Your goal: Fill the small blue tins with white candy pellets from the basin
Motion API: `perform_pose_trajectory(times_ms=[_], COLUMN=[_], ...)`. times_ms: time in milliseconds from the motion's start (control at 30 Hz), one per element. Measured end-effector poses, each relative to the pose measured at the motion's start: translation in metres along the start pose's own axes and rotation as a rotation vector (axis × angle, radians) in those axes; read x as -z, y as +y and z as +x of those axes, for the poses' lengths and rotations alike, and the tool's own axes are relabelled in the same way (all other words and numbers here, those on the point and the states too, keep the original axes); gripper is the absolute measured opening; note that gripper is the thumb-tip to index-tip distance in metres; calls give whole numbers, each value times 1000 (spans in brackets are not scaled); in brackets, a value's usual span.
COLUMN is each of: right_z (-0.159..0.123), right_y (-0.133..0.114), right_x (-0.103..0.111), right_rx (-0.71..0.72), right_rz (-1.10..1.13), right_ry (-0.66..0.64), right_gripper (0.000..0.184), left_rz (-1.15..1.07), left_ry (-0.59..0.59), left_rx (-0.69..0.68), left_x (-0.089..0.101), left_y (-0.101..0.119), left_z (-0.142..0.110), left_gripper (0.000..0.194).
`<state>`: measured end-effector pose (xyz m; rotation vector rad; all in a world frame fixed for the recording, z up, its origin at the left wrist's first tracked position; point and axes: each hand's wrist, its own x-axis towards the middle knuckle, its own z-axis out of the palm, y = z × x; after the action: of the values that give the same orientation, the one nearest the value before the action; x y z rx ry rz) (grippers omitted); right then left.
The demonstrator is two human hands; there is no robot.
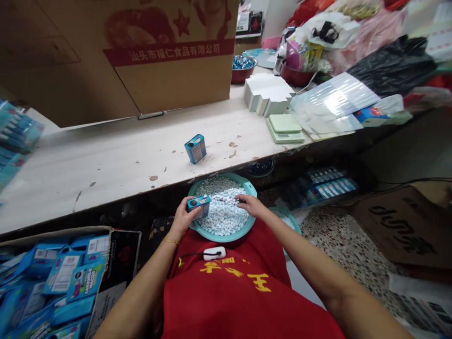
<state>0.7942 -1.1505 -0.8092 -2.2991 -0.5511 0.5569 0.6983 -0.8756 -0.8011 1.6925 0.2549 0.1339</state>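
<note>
Steady the box (202, 210), held in the left hand (182, 218); gather pellets (226, 222) gently with the loosely open right hand (253, 205).

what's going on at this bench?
A person in a red apron has a basin of small white pellets at their lap. The left hand holds a small blue box over the basin's edge; the right hand has its fingers at the pellets. A similar box stands on the table, with a green scale farther right.
</note>
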Motion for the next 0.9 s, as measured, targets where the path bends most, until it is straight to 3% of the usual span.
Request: perform_pose_trajectory(times_ms=[167, 300, 467, 633, 700, 767, 833, 900], right_z=[-7, -11, -13, -11, -13, -18, -23, -25], right_y=[-45, -95, -151, -189, -188, -171, -136, -93], right_x=[43, 65, 75, 72, 78, 87, 90, 79], right_rx=[140, 162, 113, 112, 133, 129, 65, -55], right_rz=[-55, -335, -787, -900, -907, -898, -880, -853], right_ry=[-44, -156, -234, -233, -212, -186, -163, -160], right_gripper=[34, 34, 29, 32, 32, 30, 28, 27], left_rz=[126, 255, 315, 302, 262, 190, 103, 27], left_ry=[-24, -84, -123, -117, -105, -75, -38, 0], left_rx=[-115, -148, -206, -185, -179, -172, -146, -95], left_x=[-16, -34, -44, -47, -45, -39, -30, -22], left_y=[4, 7, 7, 4, 4, 3, 1, -6], left_z=[5, 8, 9, 10, 10, 9, 8, 7], left_gripper=[40, 39, 37, 36, 37, 38, 41, 43])
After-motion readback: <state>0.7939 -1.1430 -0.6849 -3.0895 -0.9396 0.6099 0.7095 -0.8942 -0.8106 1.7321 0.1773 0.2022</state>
